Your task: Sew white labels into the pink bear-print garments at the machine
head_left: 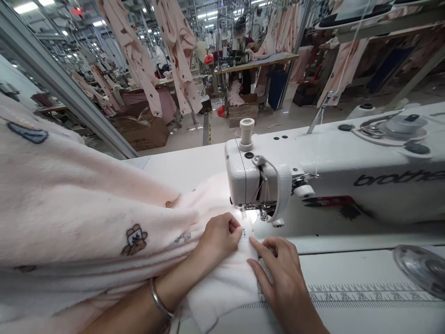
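Note:
Soft pale pink plush fabric (135, 213) with printed bear figures spreads from the left up to the sewing machine (260, 176). Its end lies under the needle area. My left hand (220, 236), a silver bangle on its wrist, is closed in a pinch at a small white label (244, 233) with dark print, just in front of the presser foot. On the fabric's right edge rests my right hand (280, 266), thumb and index finger apart, the index fingertip close to the label. The needle itself is hard to make out.
Red-handled thread snips (328, 201) lie under the machine arm. A printed ruler (361, 296) runs along the table's front, with a clear round object (422, 269) at right. Beyond are a metal post (69, 74), cardboard box (142, 127), hanging pink garments (177, 46) and another workstation.

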A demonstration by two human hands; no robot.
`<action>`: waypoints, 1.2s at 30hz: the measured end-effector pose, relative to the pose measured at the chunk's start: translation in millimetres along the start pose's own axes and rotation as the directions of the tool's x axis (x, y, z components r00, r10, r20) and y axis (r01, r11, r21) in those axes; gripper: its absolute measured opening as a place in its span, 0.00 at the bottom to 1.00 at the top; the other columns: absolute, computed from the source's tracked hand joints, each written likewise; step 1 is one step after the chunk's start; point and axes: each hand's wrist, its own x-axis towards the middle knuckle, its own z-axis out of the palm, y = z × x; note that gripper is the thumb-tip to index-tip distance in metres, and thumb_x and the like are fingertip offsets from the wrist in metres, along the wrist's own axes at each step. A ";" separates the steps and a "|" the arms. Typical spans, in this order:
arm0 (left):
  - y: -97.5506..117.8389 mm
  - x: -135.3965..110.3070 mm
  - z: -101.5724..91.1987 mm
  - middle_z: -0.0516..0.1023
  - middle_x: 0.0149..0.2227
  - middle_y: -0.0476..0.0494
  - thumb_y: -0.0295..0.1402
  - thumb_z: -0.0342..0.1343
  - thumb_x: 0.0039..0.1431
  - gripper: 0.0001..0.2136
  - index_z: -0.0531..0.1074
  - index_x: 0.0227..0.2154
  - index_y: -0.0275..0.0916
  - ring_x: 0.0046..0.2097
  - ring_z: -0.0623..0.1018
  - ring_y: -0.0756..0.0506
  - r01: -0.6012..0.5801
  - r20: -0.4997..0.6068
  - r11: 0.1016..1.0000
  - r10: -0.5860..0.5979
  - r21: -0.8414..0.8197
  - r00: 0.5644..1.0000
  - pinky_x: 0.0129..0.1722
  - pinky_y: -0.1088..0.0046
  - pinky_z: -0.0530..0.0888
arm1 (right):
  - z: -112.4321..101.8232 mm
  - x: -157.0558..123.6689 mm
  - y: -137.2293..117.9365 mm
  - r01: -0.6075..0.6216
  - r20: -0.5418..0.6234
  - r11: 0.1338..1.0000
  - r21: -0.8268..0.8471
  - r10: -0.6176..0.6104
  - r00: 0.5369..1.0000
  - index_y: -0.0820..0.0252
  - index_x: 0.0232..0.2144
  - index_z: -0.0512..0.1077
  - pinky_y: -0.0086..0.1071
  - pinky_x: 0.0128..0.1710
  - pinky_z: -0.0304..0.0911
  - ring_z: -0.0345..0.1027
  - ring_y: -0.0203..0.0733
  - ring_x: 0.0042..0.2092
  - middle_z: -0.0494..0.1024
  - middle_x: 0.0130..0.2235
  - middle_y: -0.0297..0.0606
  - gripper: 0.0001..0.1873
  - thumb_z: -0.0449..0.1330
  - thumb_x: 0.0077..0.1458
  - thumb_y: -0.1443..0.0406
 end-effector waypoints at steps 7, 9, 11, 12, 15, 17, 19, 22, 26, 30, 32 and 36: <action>1.0 1.1 2.5 0.74 0.26 0.47 0.29 0.52 0.53 0.04 0.68 0.25 0.36 0.30 0.74 0.48 -0.033 -0.019 0.997 0.035 0.073 0.999 0.29 0.74 0.66 | -1.4 -1.4 0.0 -0.016 0.009 1.000 0.004 0.016 1.000 0.67 0.49 0.66 0.44 0.41 0.61 0.55 0.48 0.44 0.60 0.41 0.46 0.15 0.52 0.61 0.67; 0.5 -1.0 4.0 0.74 0.27 0.47 0.28 0.51 0.54 0.03 0.69 0.26 0.36 0.31 0.73 0.47 -0.045 -0.023 0.994 0.048 0.096 0.999 0.31 0.72 0.68 | -1.2 -0.2 -0.4 -0.007 0.018 1.000 -0.003 0.007 1.000 0.67 0.49 0.66 0.44 0.41 0.61 0.55 0.47 0.44 0.60 0.41 0.46 0.15 0.52 0.61 0.67; 0.4 -7.7 2.7 0.74 0.32 0.45 0.27 0.51 0.55 0.05 0.69 0.34 0.35 0.33 0.73 0.45 -0.093 -0.040 0.985 0.100 0.148 0.994 0.34 0.68 0.70 | -1.2 1.0 -0.8 0.009 0.022 1.000 -0.010 -0.009 1.000 0.67 0.49 0.66 0.44 0.41 0.61 0.55 0.47 0.44 0.60 0.41 0.46 0.15 0.52 0.61 0.67; 0.5 -13.1 0.5 0.73 0.35 0.43 0.27 0.50 0.56 0.08 0.68 0.38 0.35 0.35 0.73 0.45 -0.149 -0.052 0.969 0.162 0.199 0.985 0.36 0.66 0.71 | -1.4 1.6 -1.0 0.013 0.024 1.000 -0.011 -0.013 1.000 0.67 0.49 0.66 0.44 0.41 0.61 0.55 0.47 0.44 0.60 0.41 0.46 0.15 0.52 0.61 0.67; 0.8 -33.6 -11.9 0.70 0.45 0.37 0.24 0.46 0.59 0.13 0.64 0.47 0.34 0.46 0.72 0.42 -0.424 0.029 0.815 0.450 0.395 0.892 0.43 0.62 0.73 | -2.4 2.4 -1.4 0.013 0.022 1.000 -0.008 -0.013 1.000 0.67 0.49 0.65 0.44 0.42 0.61 0.56 0.47 0.44 0.60 0.41 0.46 0.15 0.52 0.60 0.67; -0.8 -46.1 -21.1 0.68 0.51 0.34 0.25 0.45 0.62 0.14 0.63 0.50 0.33 0.53 0.70 0.42 -0.590 0.161 0.651 0.595 0.477 0.787 0.49 0.63 0.72 | -2.9 2.5 -1.4 0.021 0.015 1.000 -0.006 -0.021 1.000 0.67 0.49 0.65 0.44 0.42 0.61 0.56 0.47 0.44 0.60 0.41 0.46 0.15 0.52 0.60 0.67; -5.1 -53.7 -26.9 0.66 0.56 0.32 0.29 0.45 0.64 0.17 0.60 0.54 0.29 0.57 0.67 0.40 -0.685 0.280 0.501 0.659 0.529 0.698 0.54 0.63 0.70 | -2.9 2.5 -1.4 0.032 0.008 0.999 -0.010 -0.032 0.999 0.68 0.49 0.66 0.44 0.42 0.61 0.56 0.47 0.44 0.61 0.41 0.46 0.15 0.52 0.61 0.67; -14.7 -55.7 -27.2 0.61 0.59 0.29 0.35 0.45 0.65 0.22 0.56 0.58 0.26 0.60 0.64 0.39 -0.709 0.357 0.379 0.665 0.595 0.656 0.55 0.62 0.69 | -1.9 2.4 -1.6 0.029 0.006 0.999 -0.019 -0.029 1.000 0.68 0.49 0.66 0.44 0.42 0.61 0.56 0.47 0.44 0.61 0.42 0.47 0.15 0.52 0.61 0.66; -24.7 -51.9 -21.5 0.58 0.60 0.29 0.36 0.45 0.65 0.24 0.55 0.59 0.26 0.61 0.63 0.40 -0.690 0.358 0.373 0.647 0.621 0.673 0.55 0.63 0.70 | -1.1 1.3 -1.2 0.025 -0.001 0.999 -0.029 -0.025 1.000 0.68 0.49 0.65 0.44 0.41 0.61 0.56 0.47 0.43 0.60 0.41 0.46 0.15 0.52 0.61 0.66; -29.2 -50.0 -17.6 0.58 0.61 0.30 0.36 0.46 0.64 0.23 0.56 0.59 0.28 0.60 0.63 0.39 -0.688 0.333 0.370 0.671 0.625 0.663 0.54 0.62 0.70 | -1.0 0.3 -0.6 0.022 0.001 0.999 -0.025 -0.022 1.000 0.67 0.48 0.66 0.43 0.41 0.61 0.56 0.46 0.44 0.60 0.41 0.46 0.15 0.52 0.61 0.67; -31.0 -49.6 -16.2 0.58 0.61 0.32 0.36 0.46 0.64 0.23 0.57 0.58 0.28 0.60 0.63 0.40 -0.684 0.324 0.356 0.681 0.637 0.657 0.54 0.63 0.71 | -0.7 0.3 -0.9 0.012 -0.004 1.000 -0.022 -0.012 1.000 0.67 0.48 0.66 0.43 0.41 0.62 0.56 0.46 0.44 0.60 0.41 0.46 0.14 0.52 0.61 0.67; -34.8 -48.9 -13.4 0.57 0.62 0.34 0.36 0.46 0.64 0.23 0.56 0.59 0.29 0.61 0.62 0.41 -0.660 0.314 0.335 0.678 0.673 0.664 0.54 0.64 0.70 | 0.4 0.5 -1.4 -0.008 0.002 1.000 -0.020 0.008 1.000 0.66 0.49 0.66 0.43 0.42 0.62 0.56 0.46 0.44 0.60 0.42 0.45 0.14 0.53 0.60 0.67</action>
